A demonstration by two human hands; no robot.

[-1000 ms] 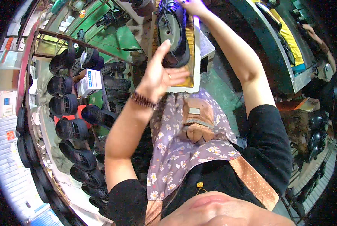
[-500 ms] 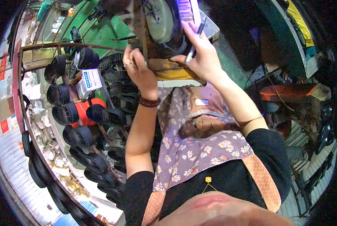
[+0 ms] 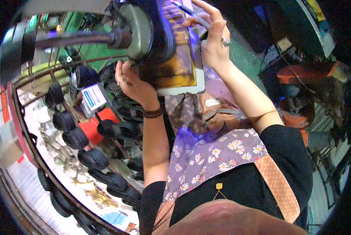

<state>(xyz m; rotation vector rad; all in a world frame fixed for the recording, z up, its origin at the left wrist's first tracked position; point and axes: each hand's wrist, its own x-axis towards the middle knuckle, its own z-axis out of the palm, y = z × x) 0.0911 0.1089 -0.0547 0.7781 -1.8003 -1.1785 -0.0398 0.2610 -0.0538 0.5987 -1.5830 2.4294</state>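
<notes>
Head view: the shoe [image 3: 142, 33] over the yellow board [image 3: 187, 66] is now overlapped by a post [image 3: 81, 39]; left hand [image 3: 138, 88] held open nearby; pen [image 3: 193, 15] gripped by right hand [image 3: 215, 45], drawn aside, seemingly leaving room.

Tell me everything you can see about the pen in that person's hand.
The pen is slim and straight, with a darker front section and a pale, clear-looking, seemingly plastic barrel. Its front end points up and left. The fingers of the right hand hold it aslant; whether its tip touches anything is unclear.
</notes>
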